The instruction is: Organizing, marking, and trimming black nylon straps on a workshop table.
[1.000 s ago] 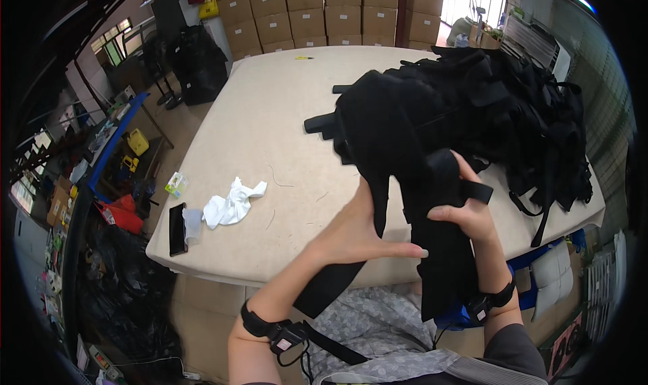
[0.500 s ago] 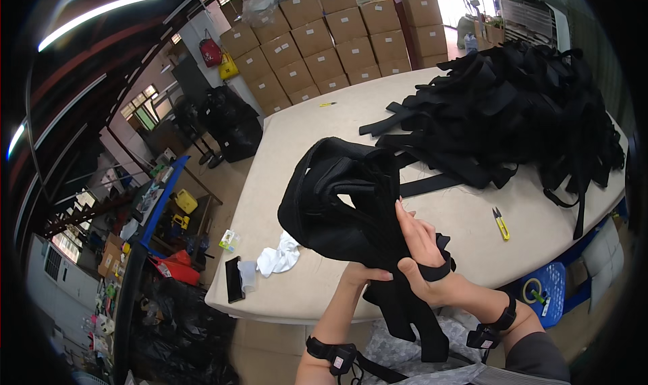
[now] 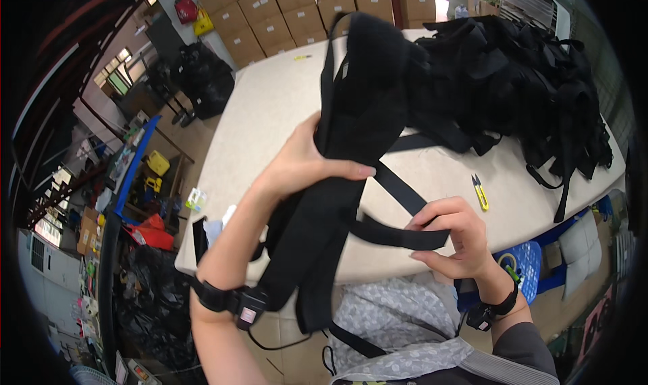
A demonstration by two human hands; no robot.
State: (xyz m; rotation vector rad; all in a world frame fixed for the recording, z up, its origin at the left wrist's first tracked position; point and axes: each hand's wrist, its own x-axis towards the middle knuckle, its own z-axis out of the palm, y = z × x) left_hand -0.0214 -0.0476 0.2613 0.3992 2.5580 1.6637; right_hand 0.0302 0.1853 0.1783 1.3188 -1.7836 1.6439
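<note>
A long black padded fabric belt with loose straps [image 3: 368, 88] is held up over the near part of the table. My left hand [image 3: 304, 159] is closed round its middle, with the thumb laid across the front. Its upper part stands up in a bent loop, and its wide lower ends hang down beside my left forearm. To the right, my right hand [image 3: 455, 240] has its fingers and thumb curled round the free end of a narrow black strap [image 3: 388, 234] that comes off the belt. A second narrow strap [image 3: 401, 189] slants behind it toward my right fingers.
A large heap of similar black pieces [image 3: 513, 95] covers the far right of the pale table [image 3: 263, 101]. Yellow thread snips [image 3: 480, 193] lie right of my hands, a small yellow cutter [image 3: 302, 58] far off. A blue plastic stool [image 3: 526, 267] stands by the right edge; cartons [image 3: 290, 14] are stacked behind.
The belt has swung more upright. My left hand has moved up and left to its middle. My right hand has come off the bundle to the narrow strap's end. The view has shifted.
</note>
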